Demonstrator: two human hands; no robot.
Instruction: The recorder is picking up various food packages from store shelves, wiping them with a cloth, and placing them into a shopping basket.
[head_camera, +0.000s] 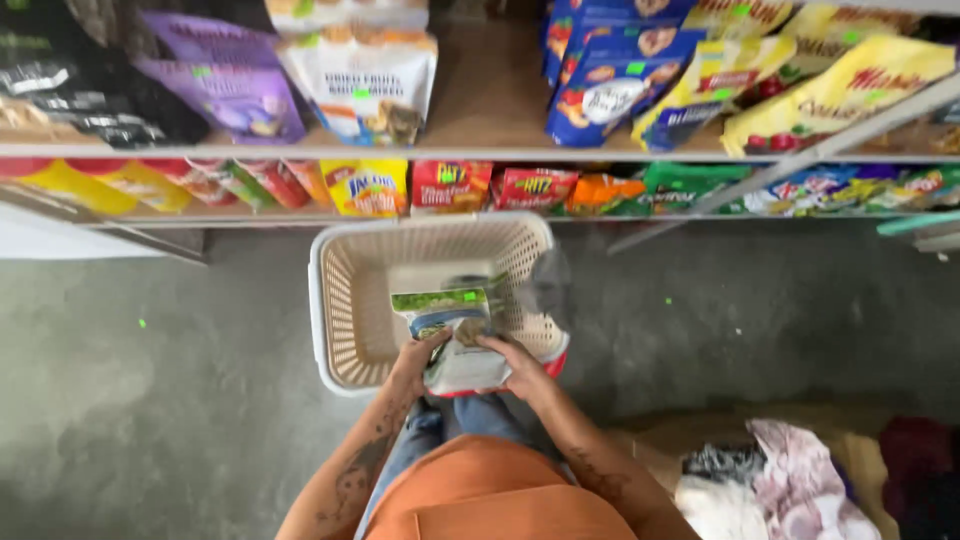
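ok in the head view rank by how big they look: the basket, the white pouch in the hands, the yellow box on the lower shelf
1. basket
2. white pouch
3. yellow box, though it sits farther from the camera, so its true size against the pouch is unsure.

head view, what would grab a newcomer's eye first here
Dead centre, both hands, left hand and right hand, hold a white and green snack bag over a cream plastic basket that sits on the grey floor. Behind it, low shelves crowd the top with bright snack packets, among them a purple bag at upper left and a blue bag at upper right.
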